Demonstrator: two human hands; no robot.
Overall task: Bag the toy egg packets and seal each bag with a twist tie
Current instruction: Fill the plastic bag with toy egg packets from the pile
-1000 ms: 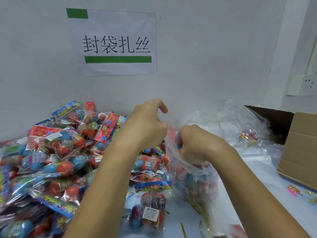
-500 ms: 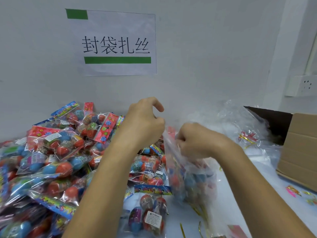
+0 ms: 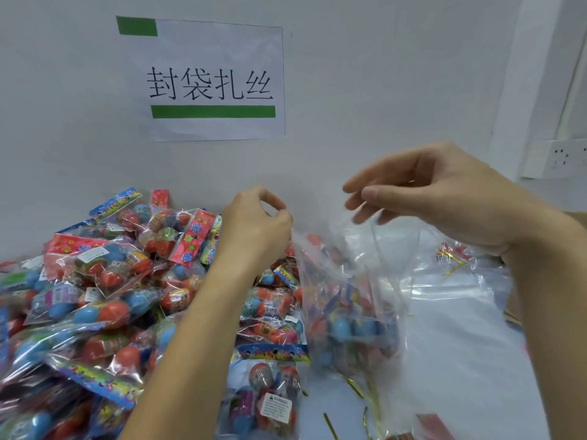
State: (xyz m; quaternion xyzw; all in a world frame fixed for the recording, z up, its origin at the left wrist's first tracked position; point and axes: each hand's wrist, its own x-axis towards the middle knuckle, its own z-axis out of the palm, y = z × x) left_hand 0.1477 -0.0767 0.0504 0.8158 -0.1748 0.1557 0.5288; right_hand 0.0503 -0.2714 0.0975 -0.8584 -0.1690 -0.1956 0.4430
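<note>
**packer_92:** Right of the big heap, near the middle of the table, is the clear bag point(image 3: 346, 300) with a few egg packets point(image 3: 344, 325) already sitting low in it. The left hand point(image 3: 254, 230) has its fingers curled and pinches the bag's left rim, which I'd say is there to keep the mouth from flopping shut.

**tietwister:** And the right hand point(image 3: 444, 198)? Looks like it's off the bag.

**packer_92:** Close call. Its fingers are loosely spread and only slightly bent, up at the right side of the mouth. The fingertips point(image 3: 355, 188) sit just above the plastic edge. I can't tell if they touch it, and nothing is clearly gripped.

**tietwister:** So the bag hangs from one pinch and droops to the right?

**packer_92:** Pretty much, the plastic slumps down onto the table point(image 3: 460, 344). My guess is the mouth needs gathering before anything gets tied.

**tietwister:** Ties handy?

**packer_92:** Gold twist ties point(image 3: 355, 387) lie loose on the near side, just below the bag. The heap of packets point(image 3: 95, 296) fills the left side against the wall. More clear plastic point(image 3: 444, 281) lies flat on the right, and one tied bag point(image 3: 451, 255) sits farther back behind the right wrist.
</note>
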